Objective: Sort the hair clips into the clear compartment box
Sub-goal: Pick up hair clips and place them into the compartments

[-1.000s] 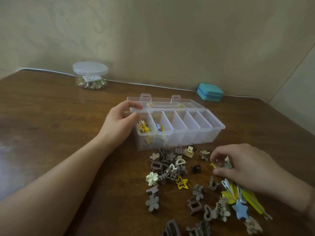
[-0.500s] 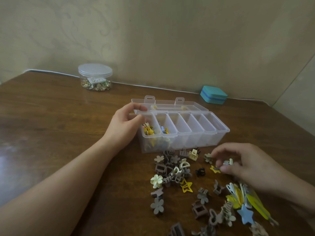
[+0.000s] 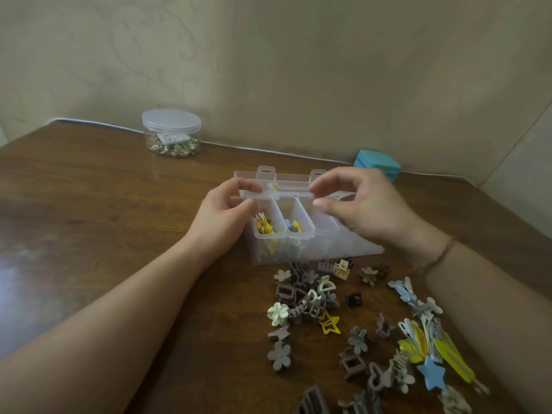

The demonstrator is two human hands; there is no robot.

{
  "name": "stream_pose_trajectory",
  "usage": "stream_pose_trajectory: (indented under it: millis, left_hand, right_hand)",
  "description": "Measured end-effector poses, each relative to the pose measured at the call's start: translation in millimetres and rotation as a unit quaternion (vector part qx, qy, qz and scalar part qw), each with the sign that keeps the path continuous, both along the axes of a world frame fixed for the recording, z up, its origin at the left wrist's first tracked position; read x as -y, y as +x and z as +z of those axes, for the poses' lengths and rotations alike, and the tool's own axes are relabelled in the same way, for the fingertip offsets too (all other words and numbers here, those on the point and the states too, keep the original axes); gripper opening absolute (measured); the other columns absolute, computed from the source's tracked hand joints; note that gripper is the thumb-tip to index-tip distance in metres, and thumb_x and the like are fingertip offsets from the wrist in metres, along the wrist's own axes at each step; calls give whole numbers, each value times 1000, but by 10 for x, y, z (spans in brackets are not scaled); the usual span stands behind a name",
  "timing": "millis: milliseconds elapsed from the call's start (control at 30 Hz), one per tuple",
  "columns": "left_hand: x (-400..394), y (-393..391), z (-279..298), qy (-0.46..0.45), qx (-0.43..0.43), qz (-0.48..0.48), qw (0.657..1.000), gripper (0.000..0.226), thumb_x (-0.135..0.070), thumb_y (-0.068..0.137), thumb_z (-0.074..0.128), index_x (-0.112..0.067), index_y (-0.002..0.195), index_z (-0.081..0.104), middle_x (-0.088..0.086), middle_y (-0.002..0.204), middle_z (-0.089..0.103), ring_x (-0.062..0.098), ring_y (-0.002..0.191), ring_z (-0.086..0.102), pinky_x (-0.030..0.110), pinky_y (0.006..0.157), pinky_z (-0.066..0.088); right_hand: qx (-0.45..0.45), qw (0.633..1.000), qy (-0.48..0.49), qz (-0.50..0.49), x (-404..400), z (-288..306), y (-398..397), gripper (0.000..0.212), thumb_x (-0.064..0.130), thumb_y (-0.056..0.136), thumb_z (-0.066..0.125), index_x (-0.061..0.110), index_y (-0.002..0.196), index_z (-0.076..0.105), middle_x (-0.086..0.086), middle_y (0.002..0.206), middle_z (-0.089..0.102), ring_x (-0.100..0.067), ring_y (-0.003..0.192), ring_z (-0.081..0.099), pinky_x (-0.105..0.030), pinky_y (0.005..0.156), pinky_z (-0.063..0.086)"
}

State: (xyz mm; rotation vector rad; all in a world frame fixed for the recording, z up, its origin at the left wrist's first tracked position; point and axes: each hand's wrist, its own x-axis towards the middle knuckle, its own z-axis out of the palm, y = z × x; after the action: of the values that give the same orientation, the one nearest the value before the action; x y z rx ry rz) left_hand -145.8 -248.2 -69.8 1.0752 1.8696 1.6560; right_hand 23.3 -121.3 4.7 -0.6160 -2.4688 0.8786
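The clear compartment box (image 3: 299,235) stands open in the middle of the table, lid folded back. My left hand (image 3: 221,216) grips its left end, thumb and fingers on the rim. Yellow clips (image 3: 264,227) lie in the first compartment, blue and yellow ones (image 3: 292,226) in the second. My right hand (image 3: 367,210) hovers over the middle compartments, thumb and forefinger slightly apart, with no clip visible between them. Loose hair clips (image 3: 304,297) are scattered in front of the box, among them a yellow star clip (image 3: 329,323) and a blue star clip (image 3: 431,376).
A round clear jar (image 3: 171,132) with small gold pieces stands at the back left by the wall. A teal case (image 3: 378,164) sits behind the box at the back right. Long yellow and blue clips (image 3: 424,339) lie under my right forearm.
My right hand has lifted from the loose clips at the right and moved up over the box's middle compartments. My left hand stays on the box's left end.
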Motion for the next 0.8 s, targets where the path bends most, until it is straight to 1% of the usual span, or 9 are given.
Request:
stream_pose_trajectory:
  millis: [100,200,267,333,400,467,533,667,800]
  left_hand:
    - [-7,7,6,4,0,3,1000,31,-25,74,56,-32,103,65,-3,87,79,48,97,65,62,89,52]
    - [-15,13,4,6,1,4,1000,31,-25,73,57,-31,102,66,-2,86,79,50,97,63,61,89,51]
    - [-13,12,0,5,0,4,1000,29,-23,76,57,-32,102,65,-4,86,79,47,99,64,60,90,51]
    - [-17,10,-6,3,0,8,1000,26,-15,85,58,-31,103,65,-7,86,79,44,100,65,58,91,51]
    - [-25,10,-11,0,1,13,1000,26,-10,89,57,-30,104,65,-7,86,79,42,100,66,55,92,51]
    - [-33,5,-20,-3,-2,13,1000,26,-12,87,58,-31,103,65,-6,87,79,41,99,66,55,92,52]
    - [-39,-5,-32,-2,-1,11,1000,27,-12,87,58,-31,105,65,-3,90,79,34,96,70,52,91,54]
    - [-50,-25,-48,3,-2,8,1000,28,-13,87,58,-30,107,66,-2,93,79,19,95,71,47,93,54]
    - [-54,-36,-57,4,-1,9,1000,28,-7,89,57,-28,107,65,-3,90,79,15,85,72,45,89,57]
  right_hand:
    - [-2,999,37,-33,-70,85,326,10,14,85,72,23,87,71,8,79,68,8,58,59,-7,53,43]
    - [92,987,112,-69,-53,96,836,14,22,82,73,35,84,69,14,83,70,3,79,63,-13,64,48]
    - [155,975,131,-94,49,44,1203,13,30,82,71,42,81,67,25,88,67,2,81,62,-15,59,47]
    - [197,963,123,-134,224,-32,1526,10,57,81,63,48,83,67,30,86,65,-2,72,62,-15,53,46]
    - [213,953,98,-192,404,-153,1793,41,84,64,51,54,89,64,31,84,65,-6,58,60,-16,45,45]
    - [217,948,85,-217,526,-312,1956,36,77,59,64,57,89,63,29,84,66,-9,41,53,-24,40,45]
    - [222,941,108,-233,552,-427,2052,33,57,62,79,59,90,61,28,83,64,-4,33,47,-21,38,41]
    - [212,938,127,-242,560,-524,2071,45,41,58,76,58,96,58,27,85,61,0,36,45,-10,37,34]
    - [179,940,112,-268,528,-496,2037,42,32,57,88,53,85,65,17,66,63,-7,45,53,-9,41,36]
